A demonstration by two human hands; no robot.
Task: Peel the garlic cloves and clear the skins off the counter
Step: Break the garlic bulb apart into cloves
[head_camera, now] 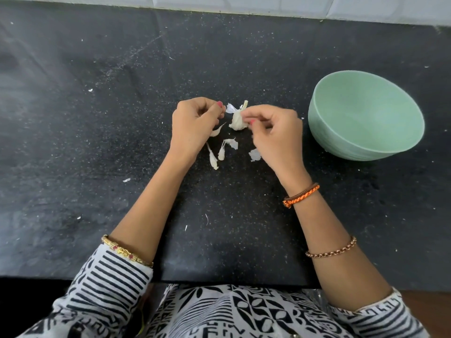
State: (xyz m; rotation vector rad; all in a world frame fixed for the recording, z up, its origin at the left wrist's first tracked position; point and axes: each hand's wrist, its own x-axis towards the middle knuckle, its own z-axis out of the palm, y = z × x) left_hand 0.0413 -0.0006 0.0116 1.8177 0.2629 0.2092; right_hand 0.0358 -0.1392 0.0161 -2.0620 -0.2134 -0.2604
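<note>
The right hand (273,132) has its fingers curled round a small, pale, papery garlic bulb piece (237,120), pinching it just above the speckled black stone desk (97,142). Her left hand (195,123) sits just beside it, fingers curled in, and seems to pinch a thin white flake of skin (230,108) at its fingertips, though I cannot tell for sure. Under and between the hands lie several loose white garlic skins (220,152), some with thin tails. A pale green round bowl (366,115) stands on the desk to the right of the right hand, near it but apart.
</note>
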